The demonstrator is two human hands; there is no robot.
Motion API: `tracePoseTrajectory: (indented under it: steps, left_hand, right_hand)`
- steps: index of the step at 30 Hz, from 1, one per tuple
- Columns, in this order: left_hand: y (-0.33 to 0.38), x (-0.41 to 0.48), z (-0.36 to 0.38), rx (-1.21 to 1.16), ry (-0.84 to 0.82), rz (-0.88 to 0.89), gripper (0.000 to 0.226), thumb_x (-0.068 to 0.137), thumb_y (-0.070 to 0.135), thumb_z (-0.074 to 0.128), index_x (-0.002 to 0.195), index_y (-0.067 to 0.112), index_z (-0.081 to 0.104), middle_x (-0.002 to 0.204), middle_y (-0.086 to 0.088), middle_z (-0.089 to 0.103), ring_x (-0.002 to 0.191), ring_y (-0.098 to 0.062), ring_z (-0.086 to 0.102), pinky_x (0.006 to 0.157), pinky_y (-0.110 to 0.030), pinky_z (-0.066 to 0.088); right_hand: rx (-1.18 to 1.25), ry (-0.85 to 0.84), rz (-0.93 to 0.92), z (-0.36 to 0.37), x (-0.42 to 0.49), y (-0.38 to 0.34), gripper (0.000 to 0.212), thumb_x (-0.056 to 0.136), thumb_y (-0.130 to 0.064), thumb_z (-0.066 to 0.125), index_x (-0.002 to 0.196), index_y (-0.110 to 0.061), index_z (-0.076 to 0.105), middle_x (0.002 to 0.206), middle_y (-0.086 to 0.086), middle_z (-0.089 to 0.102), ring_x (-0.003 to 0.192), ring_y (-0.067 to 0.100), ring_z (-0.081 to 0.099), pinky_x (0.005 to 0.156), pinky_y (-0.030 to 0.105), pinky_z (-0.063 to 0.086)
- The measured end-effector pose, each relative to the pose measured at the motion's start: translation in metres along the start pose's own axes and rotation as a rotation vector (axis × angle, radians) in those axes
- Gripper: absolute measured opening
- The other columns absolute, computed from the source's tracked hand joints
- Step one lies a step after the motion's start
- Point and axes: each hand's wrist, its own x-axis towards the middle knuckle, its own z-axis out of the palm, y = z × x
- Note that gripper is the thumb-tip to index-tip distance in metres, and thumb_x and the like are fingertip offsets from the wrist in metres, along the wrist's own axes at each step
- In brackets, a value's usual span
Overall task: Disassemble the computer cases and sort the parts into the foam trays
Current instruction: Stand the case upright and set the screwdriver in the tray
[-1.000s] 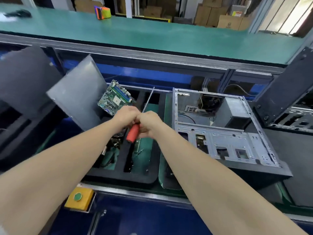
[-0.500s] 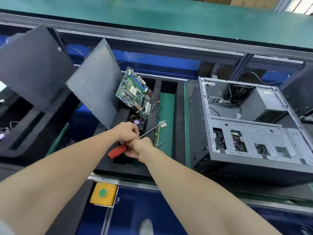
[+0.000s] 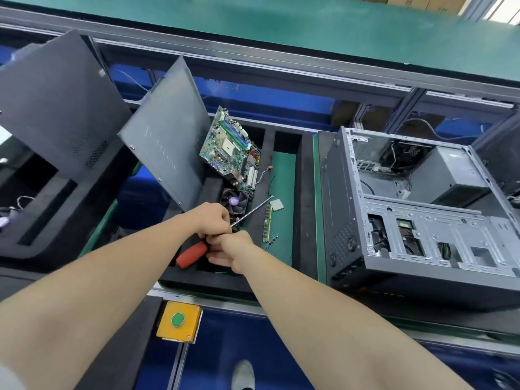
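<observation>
My left hand point(image 3: 213, 220) and my right hand point(image 3: 229, 250) meet over the black foam tray point(image 3: 305, 192), both curled round a red-handled screwdriver point(image 3: 192, 253). Its shaft slants up and right towards a loose CPU chip point(image 3: 277, 204). In the tray a green motherboard point(image 3: 230, 153) leans upright, with a cooler fan point(image 3: 235, 201) below it and a RAM stick point(image 3: 268, 222) on the green strip beside small screws point(image 3: 271, 241). A grey side panel point(image 3: 168, 136) leans at the tray's left. The open computer case point(image 3: 408, 215) lies to the right, its power supply point(image 3: 453, 175) inside.
Another dark panel point(image 3: 56, 99) leans over a second foam tray at far left. A yellow box with a green button point(image 3: 178, 319) sits on the bench's front edge. A green conveyor belt point(image 3: 281, 26) runs behind. My shoe point(image 3: 243, 375) shows below.
The screwdriver has swung from nearly upright to slanting right and low over the tray. Both hands have dropped towards the tray's front while still holding it.
</observation>
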Motion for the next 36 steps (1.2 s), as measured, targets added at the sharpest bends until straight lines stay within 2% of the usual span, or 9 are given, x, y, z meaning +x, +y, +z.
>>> tracePoseTrajectory:
  steps: [2,6,13,17,21,25,28,34,36]
  left_hand:
    - [0.002,0.001,0.002,0.017,0.012,-0.001,0.012,0.076,0.036,0.068,0.082,0.027,0.072,0.085,0.001,0.074,0.064,-0.020,0.068,0.055,-0.030,0.058]
    - [0.006,0.002,0.002,0.074,0.055,-0.012,0.018,0.074,0.048,0.066,0.083,0.032,0.069,0.095,0.010,0.071,0.094,-0.016,0.065,0.088,-0.037,0.057]
    - [0.018,-0.001,-0.003,0.090,0.079,-0.004,0.022,0.073,0.052,0.069,0.083,0.033,0.068,0.092,0.013,0.068,0.094,-0.012,0.063,0.077,-0.031,0.053]
    - [0.025,-0.003,-0.001,0.073,0.058,0.014,0.015,0.079,0.044,0.072,0.083,0.029,0.069,0.089,0.007,0.073,0.088,-0.015,0.069,0.077,-0.036,0.061]
    - [0.028,-0.005,0.005,0.003,0.014,0.031,0.007,0.087,0.025,0.069,0.085,0.020,0.074,0.072,-0.003,0.075,0.067,-0.021,0.073,0.055,-0.029,0.060]
    - [0.034,-0.006,0.008,-0.033,0.039,0.023,0.011,0.091,0.029,0.069,0.093,0.018,0.072,0.072,-0.001,0.074,0.065,-0.022,0.073,0.051,-0.027,0.057]
    - [0.039,-0.005,0.007,-0.023,0.063,0.025,0.010,0.090,0.028,0.067,0.093,0.020,0.071,0.081,-0.004,0.076,0.074,-0.024,0.076,0.056,-0.030,0.061]
    - [0.047,-0.004,0.002,0.052,0.194,0.038,0.003,0.087,0.031,0.067,0.090,0.029,0.067,0.105,0.003,0.071,0.100,-0.021,0.065,0.089,-0.040,0.058]
    - [0.051,-0.003,0.002,0.045,0.211,0.026,0.009,0.088,0.034,0.067,0.095,0.028,0.067,0.108,0.002,0.070,0.103,-0.021,0.064,0.091,-0.041,0.056]
  right_hand:
    - [-0.029,0.002,-0.002,-0.004,-0.002,-0.002,0.030,0.093,-0.009,0.078,0.120,0.000,0.068,0.108,0.018,0.076,0.099,0.033,0.076,0.081,0.040,0.065]
    - [-0.107,0.042,-0.019,-0.010,-0.004,-0.006,0.038,0.092,-0.013,0.079,0.125,-0.002,0.063,0.110,0.021,0.074,0.092,0.035,0.077,0.076,0.041,0.065]
    - [-0.175,0.088,-0.030,-0.020,-0.012,-0.011,0.042,0.095,-0.025,0.076,0.128,-0.004,0.061,0.116,0.024,0.070,0.074,0.032,0.072,0.066,0.039,0.064]
    - [-0.194,0.108,-0.038,-0.027,-0.019,-0.012,0.041,0.094,-0.020,0.077,0.126,-0.001,0.061,0.116,0.025,0.071,0.082,0.035,0.076,0.067,0.040,0.065]
    - [-0.198,0.135,-0.044,-0.032,-0.026,-0.009,0.036,0.096,-0.010,0.072,0.127,0.004,0.059,0.117,0.026,0.071,0.087,0.035,0.078,0.068,0.040,0.065]
    - [-0.213,0.177,-0.056,-0.039,-0.031,-0.009,0.029,0.097,-0.008,0.069,0.121,0.005,0.060,0.112,0.027,0.072,0.085,0.036,0.078,0.066,0.041,0.066]
    - [-0.231,0.220,-0.062,-0.042,-0.035,-0.012,0.025,0.097,-0.012,0.069,0.113,0.005,0.062,0.104,0.024,0.074,0.086,0.036,0.079,0.075,0.045,0.067]
    - [-0.241,0.323,-0.104,-0.051,-0.042,-0.021,0.029,0.098,-0.020,0.063,0.119,0.000,0.057,0.107,0.018,0.072,0.067,0.030,0.074,0.071,0.044,0.067]
    - [-0.268,0.391,-0.137,-0.055,-0.044,-0.026,0.028,0.098,-0.025,0.062,0.116,-0.003,0.060,0.104,0.014,0.073,0.070,0.028,0.077,0.069,0.044,0.067]
